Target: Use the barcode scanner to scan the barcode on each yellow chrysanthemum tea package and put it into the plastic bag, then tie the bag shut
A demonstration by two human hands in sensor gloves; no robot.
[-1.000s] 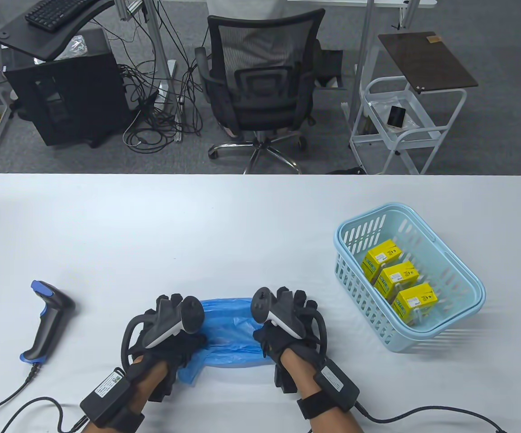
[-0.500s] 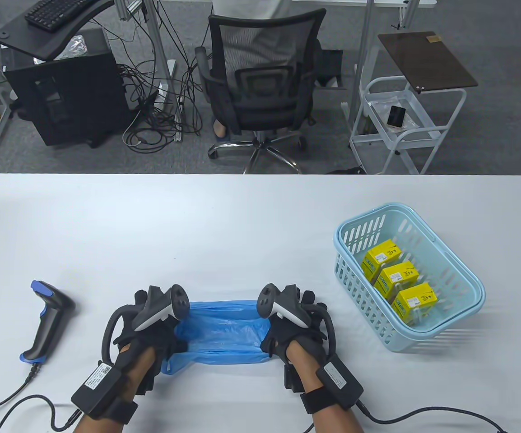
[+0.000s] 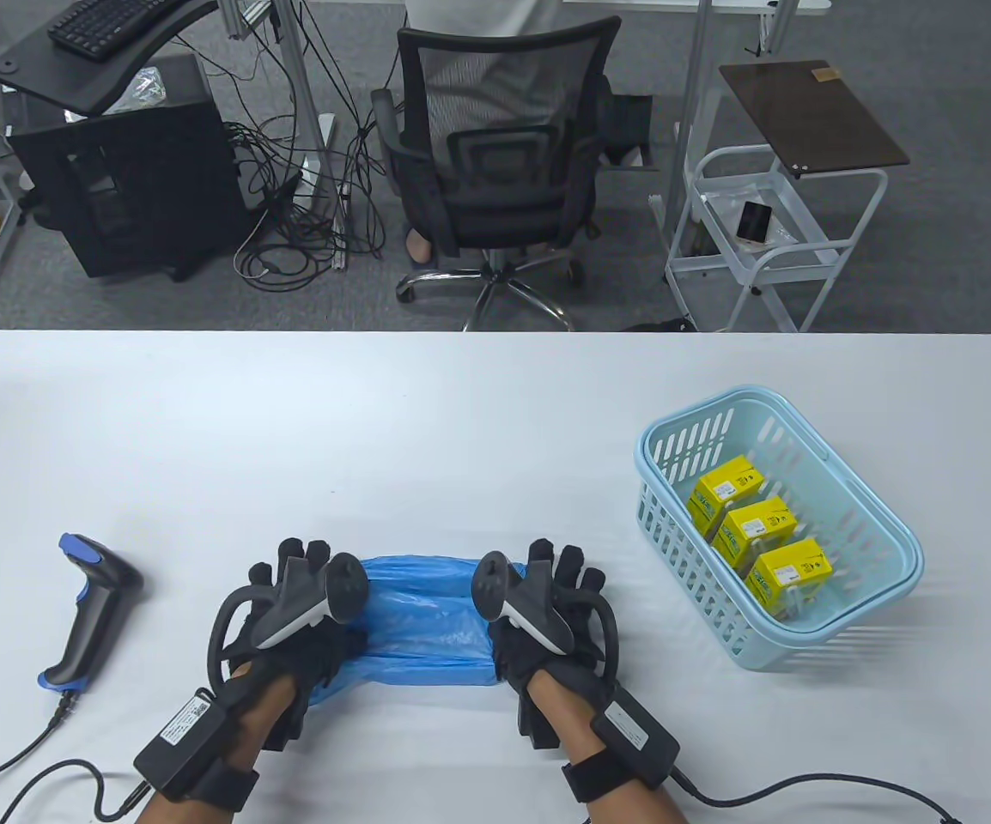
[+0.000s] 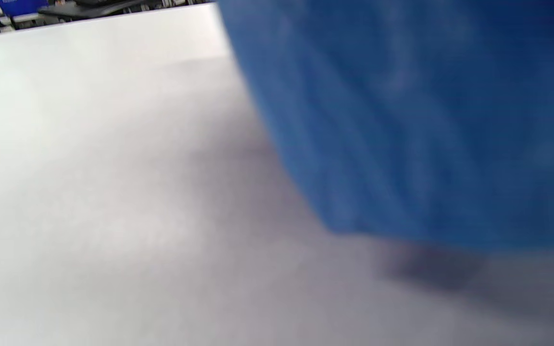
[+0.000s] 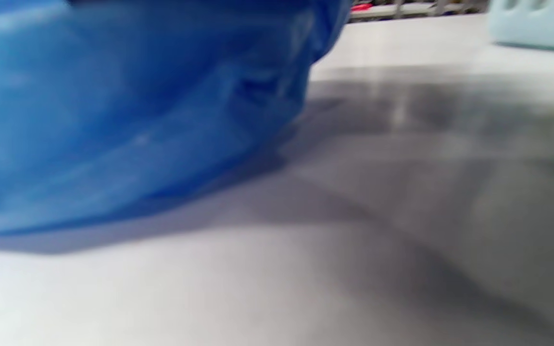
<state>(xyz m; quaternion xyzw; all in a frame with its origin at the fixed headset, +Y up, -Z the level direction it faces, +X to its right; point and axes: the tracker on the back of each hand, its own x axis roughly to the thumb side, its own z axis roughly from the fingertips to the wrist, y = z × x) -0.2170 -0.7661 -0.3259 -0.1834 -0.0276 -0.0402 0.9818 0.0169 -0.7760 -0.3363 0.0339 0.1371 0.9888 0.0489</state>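
Both hands, left hand (image 3: 289, 614) and right hand (image 3: 547, 618), grip the blue plastic bag (image 3: 422, 622) by its ends, fingers curled into it, prepping the bag; next it probably needs opening.

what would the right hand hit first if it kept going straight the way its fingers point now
Nothing on the table, as far as the table view shows: the right hand points up-view, passing left of the basket; only bare table lies ahead.

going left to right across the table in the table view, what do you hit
Black barcode scanner with blue trim → left hand → crumpled blue plastic bag → right hand → light blue plastic basket holding three yellow tea packages.
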